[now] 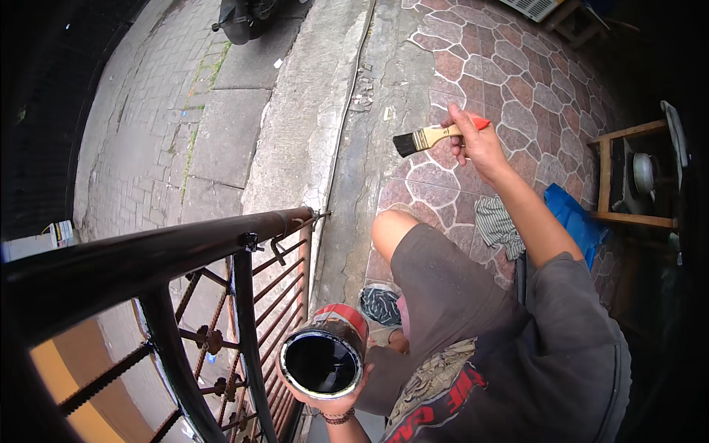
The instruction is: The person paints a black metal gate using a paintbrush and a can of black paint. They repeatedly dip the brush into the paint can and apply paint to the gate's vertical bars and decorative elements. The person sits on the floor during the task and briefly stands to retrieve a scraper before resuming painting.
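A paintbrush [440, 134] with dark bristles, a pale wooden handle and a red tip is gripped in my right hand [471, 138], held out over the tiled floor. Its bristles point left and touch nothing. My left hand [354, 396] supports an open can [343, 318] with a red band, low in front of me. Glossy black paint [321, 362] shows inside, and smears mark the rim. Just left of the can stands a metal railing [155, 238]. Its thick top rail and nearer bars look glossy black, while the thinner bars farther along are brownish.
A striped cloth [500, 226] and a blue plastic bag [576, 219] lie on the stone-patterned tiles [515, 61] to my right. Beyond them is a wooden-framed stand [604, 177]. Past the railing runs a paved lane [144, 127], with part of a motorcycle [239, 22] at the top.
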Tool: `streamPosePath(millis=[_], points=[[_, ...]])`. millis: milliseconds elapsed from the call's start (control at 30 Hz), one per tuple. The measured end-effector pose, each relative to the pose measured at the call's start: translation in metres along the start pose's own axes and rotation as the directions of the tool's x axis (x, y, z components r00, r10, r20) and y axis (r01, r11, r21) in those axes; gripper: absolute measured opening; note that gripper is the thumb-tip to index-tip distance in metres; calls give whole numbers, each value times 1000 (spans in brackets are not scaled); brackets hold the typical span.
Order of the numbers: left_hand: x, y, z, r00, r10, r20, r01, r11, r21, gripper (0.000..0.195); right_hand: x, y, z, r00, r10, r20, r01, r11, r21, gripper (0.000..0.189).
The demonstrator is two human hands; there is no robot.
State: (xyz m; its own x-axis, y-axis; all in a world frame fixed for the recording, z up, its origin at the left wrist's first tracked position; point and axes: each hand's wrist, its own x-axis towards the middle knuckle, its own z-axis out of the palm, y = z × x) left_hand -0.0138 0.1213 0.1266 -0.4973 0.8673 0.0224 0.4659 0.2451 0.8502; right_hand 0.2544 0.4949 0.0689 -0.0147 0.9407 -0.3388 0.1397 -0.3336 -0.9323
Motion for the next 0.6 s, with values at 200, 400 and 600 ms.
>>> streamPosePath(millis=[200, 400, 600], points=[[78, 112, 5, 979, 21, 204, 9, 989, -145, 140, -93, 4, -115, 855, 419, -307, -374, 907, 195, 43], [169, 227, 65, 881, 89, 465, -50, 994, -96, 139, -174, -35, -210, 711, 592, -381, -415, 789, 453, 36], [242, 328, 149, 707, 168, 687, -153, 985, -84, 138, -184, -66, -287, 482, 683, -548, -276, 713, 645, 31]])
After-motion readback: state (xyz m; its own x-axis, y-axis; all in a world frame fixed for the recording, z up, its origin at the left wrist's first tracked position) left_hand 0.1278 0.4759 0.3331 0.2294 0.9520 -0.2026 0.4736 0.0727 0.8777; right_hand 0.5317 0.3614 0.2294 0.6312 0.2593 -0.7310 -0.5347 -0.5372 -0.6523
